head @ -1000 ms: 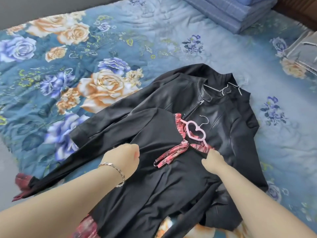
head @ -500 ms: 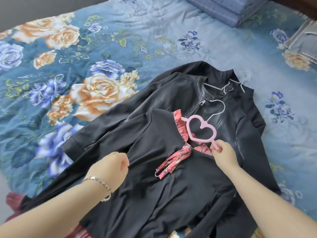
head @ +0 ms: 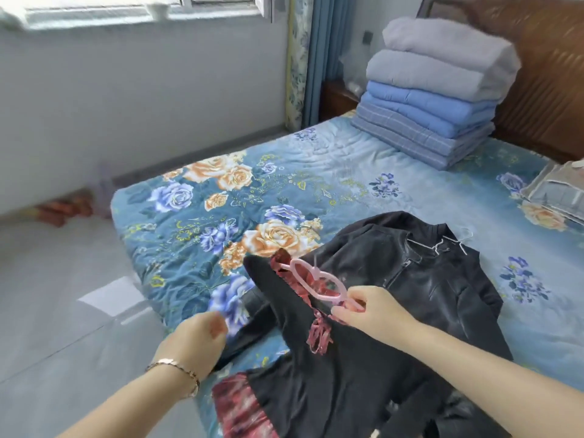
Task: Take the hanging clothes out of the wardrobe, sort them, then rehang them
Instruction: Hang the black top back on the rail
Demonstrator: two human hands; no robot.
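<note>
A black dress with red plaid trim lies on the flowered bed, its neck end lifted. It is on a pink heart-shaped hanger. My right hand pinches the hanger's lower bar and holds it up, tilted to the left. Under the dress lies a black leather jacket on a wire hanger. My left hand, with a bracelet on the wrist, is blurred at the bed's near-left edge. Its fingers are curled, no cloth shows in them, and it is just left of the dress.
A stack of folded blue and grey quilts stands at the bed's far end against the brown headboard. A folded grey item lies at the right edge. The grey floor runs left of the bed, with reddish slippers by the wall.
My head has risen, so the room shows. My right hand has lifted the pink hanger and the dress's neck up and left. My left hand has come off the dress's shoulder and moved left.
</note>
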